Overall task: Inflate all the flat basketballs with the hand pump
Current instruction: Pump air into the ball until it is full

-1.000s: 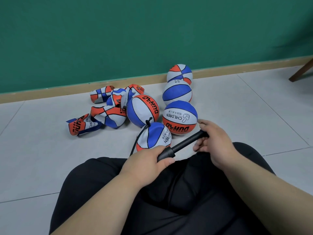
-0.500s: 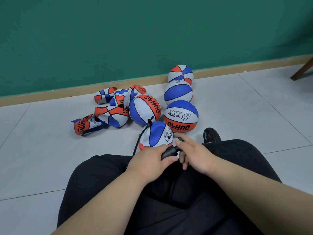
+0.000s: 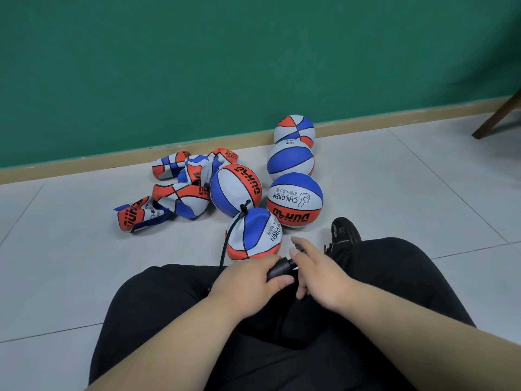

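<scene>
My left hand (image 3: 248, 280) grips the black hand pump (image 3: 279, 268) by its barrel, over my lap. My right hand (image 3: 315, 275) holds the pump's handle end, pushed in close to the barrel; the handle itself is mostly hidden under the fingers. A thin black hose (image 3: 229, 235) runs from the pump to the valve of a partly rounded basketball (image 3: 253, 234) right in front of my knees. Several round blue, white and orange basketballs (image 3: 294, 200) stand behind it. A heap of flat basketballs (image 3: 174, 193) lies to the left.
The green wall with a tan baseboard (image 3: 84, 165) runs behind the balls. My black shoe (image 3: 345, 230) rests on the grey tile floor (image 3: 423, 193) to the right of the balls. A brown wooden furniture leg (image 3: 496, 117) stands at far right.
My right hand has pushed the pump handle in from its extended position toward my left hand. The view has tilted slightly, bringing my shoe into sight.
</scene>
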